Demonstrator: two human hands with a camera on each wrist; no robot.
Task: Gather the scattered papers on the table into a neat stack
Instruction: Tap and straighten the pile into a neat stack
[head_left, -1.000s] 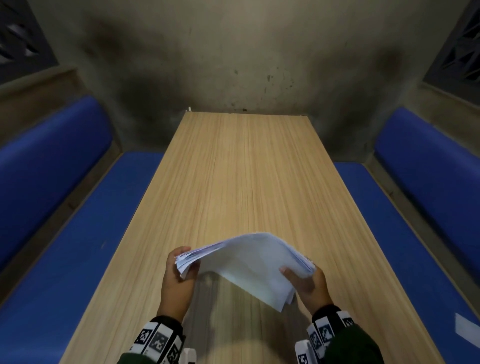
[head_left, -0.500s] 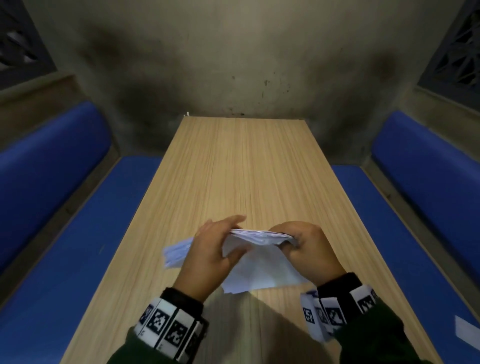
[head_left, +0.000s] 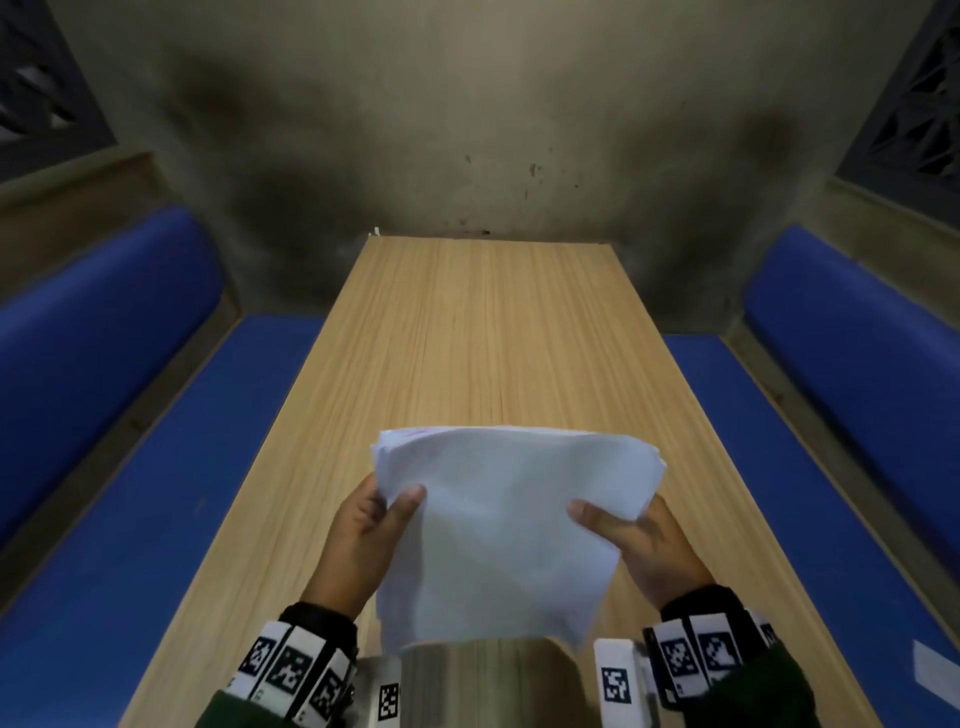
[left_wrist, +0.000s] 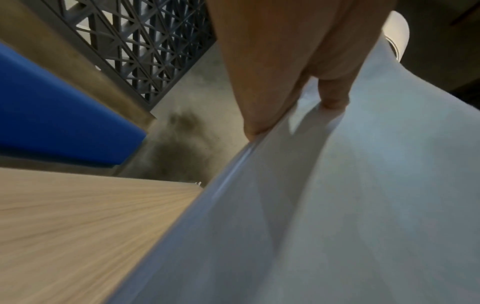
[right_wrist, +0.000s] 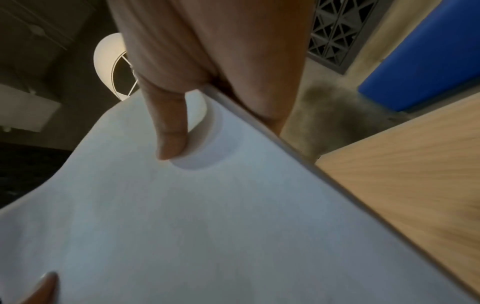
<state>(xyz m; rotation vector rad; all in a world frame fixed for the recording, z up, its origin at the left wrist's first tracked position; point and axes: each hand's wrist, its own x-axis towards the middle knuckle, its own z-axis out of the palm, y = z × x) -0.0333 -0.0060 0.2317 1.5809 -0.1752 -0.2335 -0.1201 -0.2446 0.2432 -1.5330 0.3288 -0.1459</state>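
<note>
A stack of white papers (head_left: 504, 525) is held up above the near end of the wooden table (head_left: 483, 332), its face turned toward me. My left hand (head_left: 363, 535) grips the stack's left edge, thumb on the front and fingers behind. My right hand (head_left: 639, 540) grips the right edge the same way. In the left wrist view the thumb presses the papers (left_wrist: 324, 205). In the right wrist view the thumb dents the top sheet of the papers (right_wrist: 182, 216). The sheet edges at the top look roughly aligned.
Blue padded benches run along the left (head_left: 104, 415) and right (head_left: 831, 415) of the table. A stained concrete wall (head_left: 467, 130) closes the far end. A small white slip (head_left: 935, 670) lies on the right bench near me.
One second ago the stack hung bent between both hands; half a second ago it lay low and flat near the table. Now it is raised and turned upright, facing me, one hand on each side.
</note>
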